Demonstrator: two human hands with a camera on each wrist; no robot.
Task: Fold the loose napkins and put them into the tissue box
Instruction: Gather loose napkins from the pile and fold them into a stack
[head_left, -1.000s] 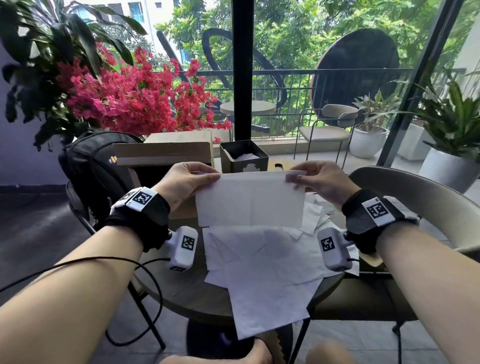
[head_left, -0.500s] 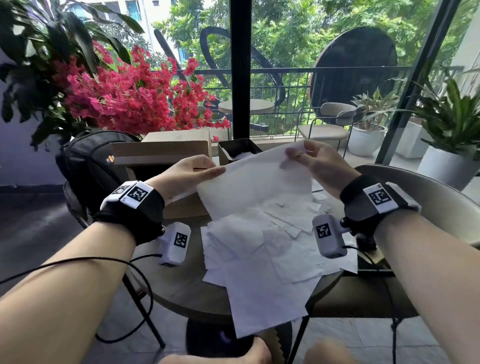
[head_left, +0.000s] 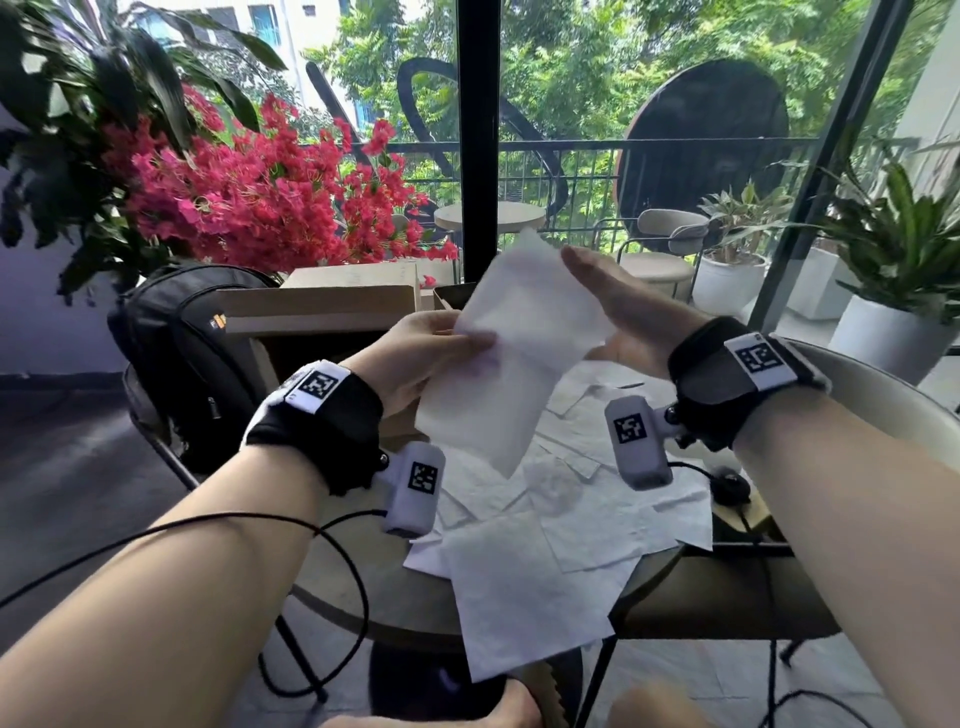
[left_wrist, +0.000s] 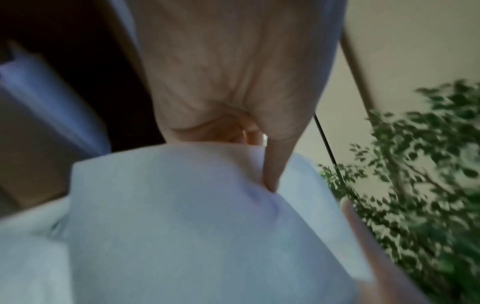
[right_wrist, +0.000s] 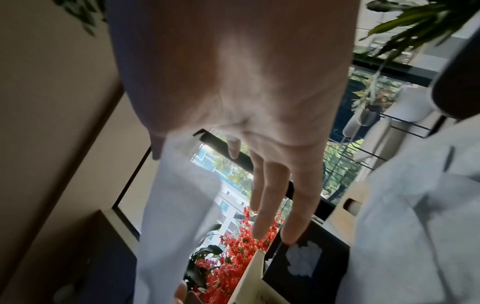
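A white napkin hangs tilted in the air above the round table. My left hand pinches its left edge between thumb and fingers; in the left wrist view the thumb presses into the napkin. My right hand lies flat along the napkin's right side with straight fingers. Several loose napkins are spread on the table below. The black tissue box stands beyond my right fingertips; in the head view the held napkin hides nearly all of it.
A cardboard box and a black backpack stand at the left. A crumpled tissue lies on the pile. A small black object with a cable sits at the table's right edge. A beige chair back curves at the right.
Both hands held the napkin stretched wide a second ago. The right hand has swung its end up and over toward the left, and now lies flat against the narrower, tilted napkin.
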